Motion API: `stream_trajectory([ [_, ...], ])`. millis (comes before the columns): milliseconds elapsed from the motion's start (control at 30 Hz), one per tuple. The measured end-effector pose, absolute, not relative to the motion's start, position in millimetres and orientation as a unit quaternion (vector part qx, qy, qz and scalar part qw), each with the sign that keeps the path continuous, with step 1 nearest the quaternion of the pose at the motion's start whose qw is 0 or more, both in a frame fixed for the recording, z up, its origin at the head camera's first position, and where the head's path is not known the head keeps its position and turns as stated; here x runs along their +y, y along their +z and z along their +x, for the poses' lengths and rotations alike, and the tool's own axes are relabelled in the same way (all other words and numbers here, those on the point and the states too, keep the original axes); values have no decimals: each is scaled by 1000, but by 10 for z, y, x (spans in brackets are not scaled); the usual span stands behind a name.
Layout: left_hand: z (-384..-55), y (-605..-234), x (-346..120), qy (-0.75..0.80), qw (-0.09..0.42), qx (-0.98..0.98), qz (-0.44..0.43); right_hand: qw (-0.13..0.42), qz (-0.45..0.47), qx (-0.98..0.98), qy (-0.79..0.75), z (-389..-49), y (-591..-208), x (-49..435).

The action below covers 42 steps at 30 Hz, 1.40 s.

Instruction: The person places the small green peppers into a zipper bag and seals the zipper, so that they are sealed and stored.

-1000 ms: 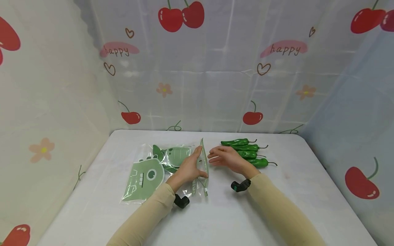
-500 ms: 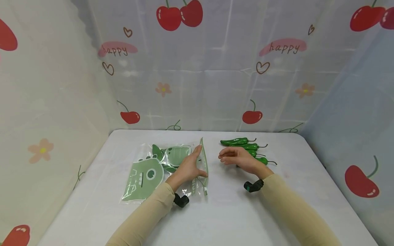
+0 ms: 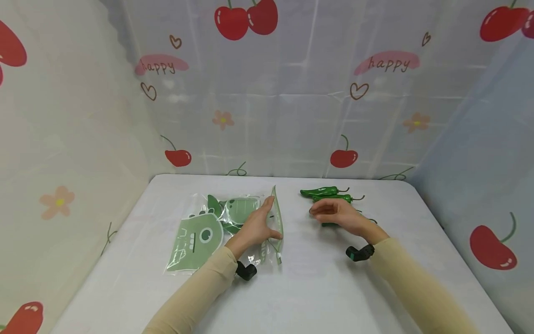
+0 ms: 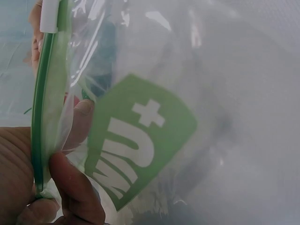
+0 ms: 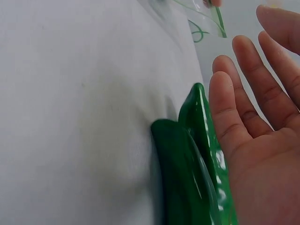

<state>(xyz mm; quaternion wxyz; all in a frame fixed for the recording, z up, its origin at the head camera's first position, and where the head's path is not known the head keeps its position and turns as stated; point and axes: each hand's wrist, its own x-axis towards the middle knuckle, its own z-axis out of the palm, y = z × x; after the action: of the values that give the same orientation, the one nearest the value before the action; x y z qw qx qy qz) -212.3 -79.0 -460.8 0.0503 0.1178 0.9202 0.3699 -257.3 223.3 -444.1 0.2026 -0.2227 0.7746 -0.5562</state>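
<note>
My left hand holds the mouth of a clear zip bag printed with green cartoon figures, thumb and fingers spread along it. In the left wrist view the fingers curl round the green zip strip, near a white slider. Over the green peppers at the right hovers my right hand, hiding several of them. Its fingers are loosely bent and hold nothing. Two glossy peppers lie below and beside the palm in the right wrist view.
A white table carries the bag and the peppers. Behind it hangs a pale curtain printed with cherries, and similar sheets close off both sides. Each wrist wears a small black camera.
My right hand has moved rightward, away from the bag's mouth and over the peppers, with its fingers bending a little more. The left hand stays in place on the bag.
</note>
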Motion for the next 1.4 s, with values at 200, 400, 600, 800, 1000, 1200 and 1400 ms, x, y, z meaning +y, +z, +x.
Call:
stream_trajectory([
  [200,-2114,-4599,-781,371,49,919,119,189,-216,789,-544,-2576,-4428,2410],
  [400,-2106,-4609,-782,374,43,918,126,163,-207,804,-532,-2588,-4458,2577],
  [600,-2097,-4649,-791,381,49,915,125,135,-182,823,-521,-2609,-4517,2713],
  [800,-2095,-4659,-802,381,48,915,127,106,-160,839,-510,-2596,-4531,2832],
  [1000,-2102,-4655,-815,383,49,914,129,86,-148,855,-490,-2584,-4515,2924],
  [1200,-2113,-4661,-827,380,46,915,128,81,-127,875,-459,-2589,-4547,2988],
  [1400,-2116,-4651,-831,382,42,914,131,86,-107,891,-433,-2630,-4609,3080],
])
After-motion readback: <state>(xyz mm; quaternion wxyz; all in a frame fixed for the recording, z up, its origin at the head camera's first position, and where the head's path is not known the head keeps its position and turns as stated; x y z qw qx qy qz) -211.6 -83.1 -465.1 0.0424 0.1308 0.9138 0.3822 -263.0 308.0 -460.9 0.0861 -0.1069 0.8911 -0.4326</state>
